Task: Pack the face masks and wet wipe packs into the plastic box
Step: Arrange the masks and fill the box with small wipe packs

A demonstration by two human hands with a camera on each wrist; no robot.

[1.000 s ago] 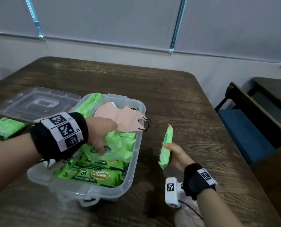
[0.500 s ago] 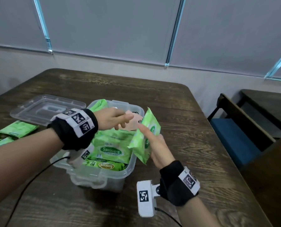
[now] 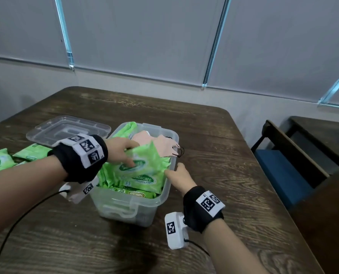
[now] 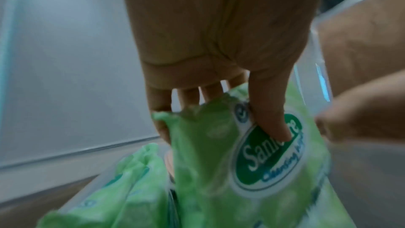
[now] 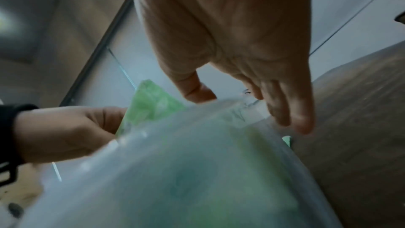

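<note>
Clear plastic box (image 3: 160, 200) on table (image 3: 214, 155): green wipe packs, pink face mask (image 3: 160, 144) at far end. Left hand (image 3: 123, 153) grasps top pack (image 3: 143, 165), label "Sanicare". Right hand (image 3: 179, 175) relaxed, fingers on box rim.

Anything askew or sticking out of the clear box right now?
Yes. The peach face mask at the far end of the clear plastic box overhangs the rim, its black ear loops dangling outside. The green wet wipe pack that the left hand pinches sits tilted above the rim, not yet seated.
</note>
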